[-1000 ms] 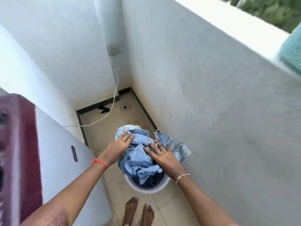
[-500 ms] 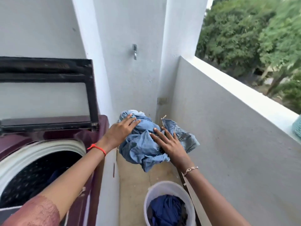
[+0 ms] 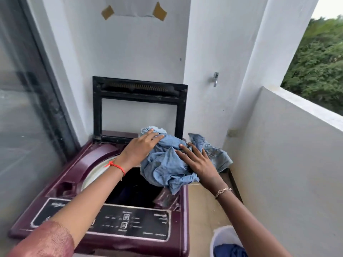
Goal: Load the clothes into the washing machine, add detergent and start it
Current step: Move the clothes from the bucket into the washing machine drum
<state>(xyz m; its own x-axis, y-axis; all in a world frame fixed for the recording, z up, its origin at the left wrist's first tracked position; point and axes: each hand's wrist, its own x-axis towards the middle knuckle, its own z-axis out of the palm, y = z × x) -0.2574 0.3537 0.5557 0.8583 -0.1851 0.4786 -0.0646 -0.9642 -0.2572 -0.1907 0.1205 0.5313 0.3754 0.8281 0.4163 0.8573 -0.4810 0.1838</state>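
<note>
Pressing blue clothes [image 3: 167, 164] between flat, straight-fingered left hand [image 3: 142, 146] and right hand [image 3: 199, 164] above the open washing machine [image 3: 74, 173]; the bucket's [image 3: 217, 236] load, detergent and starting remain.

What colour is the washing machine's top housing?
Dark maroon: the washing machine has a glossy maroon top with a black control panel. The head view shows it best.

Crumpled bundle of light-blue denim clothes [image 3: 167, 164] pressed between flat left hand [image 3: 141, 147] and right hand [image 3: 198, 164], above right side of open drum [image 3: 133, 190]. Maroon top-load washing machine [image 3: 78, 164], black-framed lid [image 3: 97, 108] upright. Dark-blue clothes [image 3: 229, 251] in white bucket [image 3: 217, 238], floor, right.
</note>
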